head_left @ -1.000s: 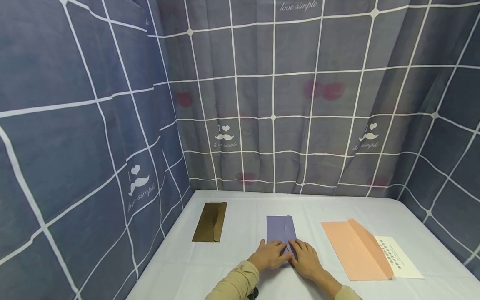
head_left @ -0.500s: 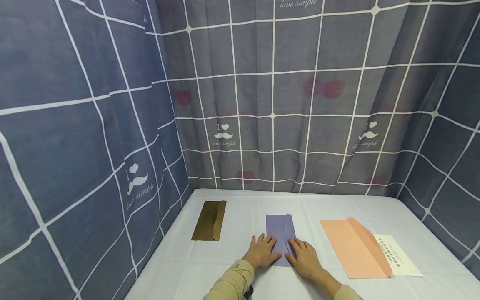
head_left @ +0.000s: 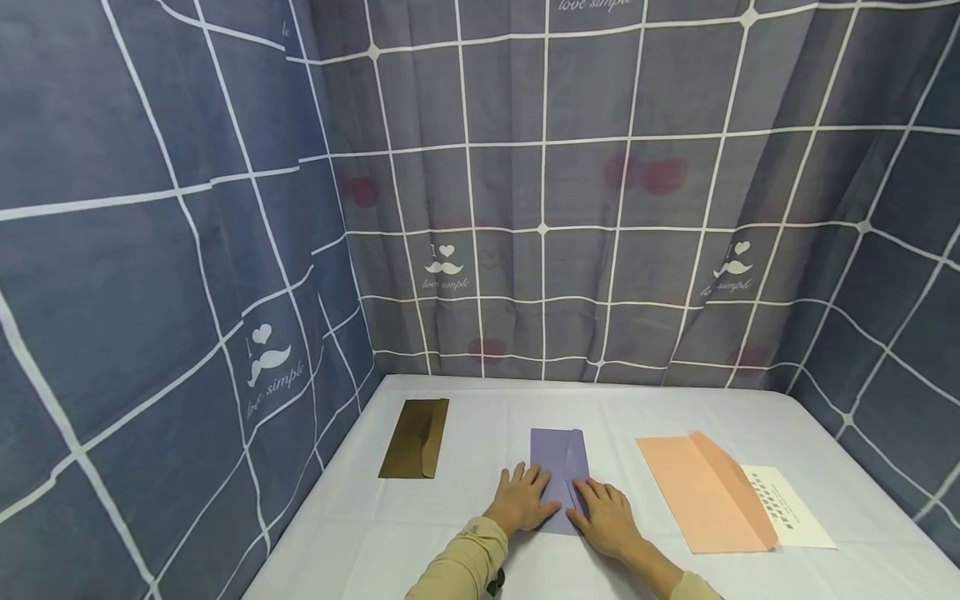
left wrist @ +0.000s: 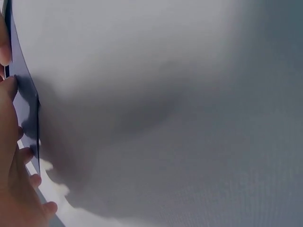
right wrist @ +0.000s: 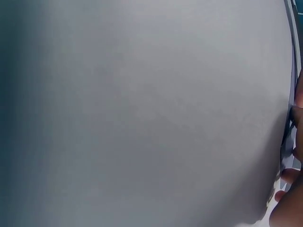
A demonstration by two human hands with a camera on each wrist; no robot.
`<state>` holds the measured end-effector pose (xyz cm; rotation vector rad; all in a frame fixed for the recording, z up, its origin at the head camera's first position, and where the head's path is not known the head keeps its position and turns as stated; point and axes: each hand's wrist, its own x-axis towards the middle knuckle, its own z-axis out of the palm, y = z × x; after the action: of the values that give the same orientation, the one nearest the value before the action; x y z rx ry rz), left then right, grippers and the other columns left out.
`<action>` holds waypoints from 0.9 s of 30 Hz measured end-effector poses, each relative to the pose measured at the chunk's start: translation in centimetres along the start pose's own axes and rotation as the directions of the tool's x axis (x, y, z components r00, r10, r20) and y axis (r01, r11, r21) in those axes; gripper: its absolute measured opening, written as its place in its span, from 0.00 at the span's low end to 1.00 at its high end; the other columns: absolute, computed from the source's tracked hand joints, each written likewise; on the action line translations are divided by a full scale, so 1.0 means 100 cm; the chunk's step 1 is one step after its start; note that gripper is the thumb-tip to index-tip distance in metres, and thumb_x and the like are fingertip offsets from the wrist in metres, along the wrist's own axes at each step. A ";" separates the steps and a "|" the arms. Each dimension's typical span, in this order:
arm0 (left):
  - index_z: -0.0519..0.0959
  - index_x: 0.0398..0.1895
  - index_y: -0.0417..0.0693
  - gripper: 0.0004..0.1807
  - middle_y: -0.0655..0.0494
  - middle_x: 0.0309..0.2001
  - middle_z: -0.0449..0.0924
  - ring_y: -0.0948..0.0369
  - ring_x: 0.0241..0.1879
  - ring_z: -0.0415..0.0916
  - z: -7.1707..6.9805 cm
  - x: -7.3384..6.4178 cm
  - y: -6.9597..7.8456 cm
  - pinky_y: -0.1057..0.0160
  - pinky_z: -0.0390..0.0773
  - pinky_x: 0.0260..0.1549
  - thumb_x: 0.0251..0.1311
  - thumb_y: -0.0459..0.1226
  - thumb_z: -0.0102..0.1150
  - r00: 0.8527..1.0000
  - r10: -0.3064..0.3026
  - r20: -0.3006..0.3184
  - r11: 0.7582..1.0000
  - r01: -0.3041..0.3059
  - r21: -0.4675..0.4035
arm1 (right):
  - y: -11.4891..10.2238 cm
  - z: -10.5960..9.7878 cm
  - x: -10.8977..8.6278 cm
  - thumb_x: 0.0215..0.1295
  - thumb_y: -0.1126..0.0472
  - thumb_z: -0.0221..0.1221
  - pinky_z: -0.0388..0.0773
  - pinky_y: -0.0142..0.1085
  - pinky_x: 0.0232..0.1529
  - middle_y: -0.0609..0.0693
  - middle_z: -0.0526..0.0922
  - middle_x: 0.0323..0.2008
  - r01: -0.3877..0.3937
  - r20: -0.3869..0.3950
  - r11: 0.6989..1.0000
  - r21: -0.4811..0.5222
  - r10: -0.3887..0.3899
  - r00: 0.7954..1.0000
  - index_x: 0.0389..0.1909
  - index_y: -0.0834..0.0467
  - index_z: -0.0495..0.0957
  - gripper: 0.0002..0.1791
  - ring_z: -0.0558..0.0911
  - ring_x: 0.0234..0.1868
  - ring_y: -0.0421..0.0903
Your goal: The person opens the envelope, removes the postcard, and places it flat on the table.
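A purple envelope (head_left: 551, 452) lies flat on the white table in the head view, its flap on the right side. My left hand (head_left: 520, 500) rests on its left edge with fingers spread and the thumb reaching over the lower part. On the flap side, my right hand (head_left: 607, 518) touches the paper with extended fingers. The left wrist view catches the left hand (left wrist: 19, 184) at its border, against the envelope (left wrist: 29, 111). Only part of the right hand (right wrist: 289, 203) shows at the edge of the right wrist view.
A dark gold envelope (head_left: 411, 439) lies at the far left of the table (head_left: 480, 408). To the right are an orange envelope (head_left: 693, 504) with its flap spread out and a white printed card (head_left: 791, 512) partly beneath that flap. Checked curtains (head_left: 577, 208) enclose the table.
My left hand has drawn left from the envelope's middle, its fingers spreading at the left edge. My right hand has stayed on the flap side. The purple envelope lies where it was.
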<state>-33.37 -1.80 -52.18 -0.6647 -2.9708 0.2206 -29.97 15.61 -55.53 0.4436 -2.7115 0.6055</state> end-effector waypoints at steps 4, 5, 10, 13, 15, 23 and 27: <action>0.65 0.69 0.63 0.34 0.62 0.67 0.63 0.57 0.67 0.57 0.001 0.002 0.000 0.50 0.62 0.61 0.65 0.65 0.38 0.999 -0.013 0.031 1.000 0.014 -0.009 | -0.002 -0.002 -0.005 0.63 0.52 0.61 0.60 0.64 0.54 0.68 0.72 0.55 0.017 -0.005 1.000 0.012 -0.017 1.000 0.58 0.67 0.72 0.29 0.69 0.54 0.67; 0.65 0.69 0.62 0.34 0.62 0.67 0.63 0.57 0.67 0.57 0.002 0.002 0.000 0.50 0.61 0.61 0.65 0.65 0.38 0.999 -0.013 0.035 1.000 0.014 -0.014 | -0.002 -0.002 -0.006 0.63 0.51 0.60 0.60 0.63 0.54 0.68 0.71 0.55 0.015 0.001 1.000 0.014 -0.015 1.000 0.58 0.67 0.71 0.29 0.69 0.54 0.67; 0.65 0.70 0.61 0.34 0.60 0.68 0.63 0.56 0.68 0.57 0.006 0.003 0.000 0.49 0.61 0.61 0.66 0.64 0.36 0.999 0.006 0.041 1.000 -0.004 -0.031 | -0.004 -0.006 -0.008 0.65 0.51 0.59 0.59 0.62 0.57 0.67 0.71 0.56 0.007 0.031 1.000 0.012 -0.007 0.999 0.59 0.67 0.71 0.29 0.68 0.56 0.65; 0.64 0.70 0.61 0.34 0.60 0.68 0.62 0.56 0.68 0.56 0.007 0.003 -0.001 0.49 0.60 0.62 0.66 0.63 0.36 0.999 0.016 0.047 0.999 -0.014 -0.046 | -0.005 -0.007 -0.006 0.66 0.52 0.58 0.59 0.61 0.58 0.66 0.72 0.55 0.011 0.029 1.000 0.008 -0.012 1.000 0.59 0.68 0.70 0.28 0.68 0.56 0.65; 0.65 0.70 0.60 0.33 0.60 0.68 0.62 0.56 0.68 0.56 0.006 0.003 -0.002 0.49 0.61 0.61 0.66 0.63 0.37 0.999 0.020 0.043 0.998 -0.017 -0.056 | -0.004 -0.006 -0.004 0.65 0.54 0.59 0.59 0.61 0.58 0.66 0.72 0.54 0.013 0.017 1.000 -0.003 -0.013 1.000 0.59 0.68 0.69 0.28 0.69 0.55 0.65; 0.63 0.71 0.62 0.33 0.60 0.69 0.60 0.55 0.68 0.55 0.004 0.001 -0.002 0.48 0.60 0.62 0.67 0.63 0.36 0.996 0.014 0.084 0.997 -0.008 -0.073 | 0.000 -0.003 0.000 0.61 0.55 0.62 0.62 0.60 0.57 0.66 0.72 0.53 0.047 -0.055 0.998 -0.049 -0.049 0.997 0.60 0.68 0.68 0.30 0.70 0.55 0.65; 0.62 0.71 0.62 0.34 0.60 0.70 0.59 0.55 0.68 0.55 0.000 0.000 -0.003 0.48 0.60 0.61 0.67 0.63 0.35 0.996 0.015 0.092 0.996 -0.007 -0.086 | 0.001 -0.001 0.005 0.59 0.57 0.64 0.64 0.59 0.56 0.65 0.73 0.52 0.078 -0.093 0.993 -0.086 -0.086 0.992 0.59 0.68 0.69 0.31 0.71 0.54 0.64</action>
<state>-33.52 -2.02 -52.17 -0.6983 -3.0807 0.1292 -30.38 15.60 -55.29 0.4887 -2.6011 0.4792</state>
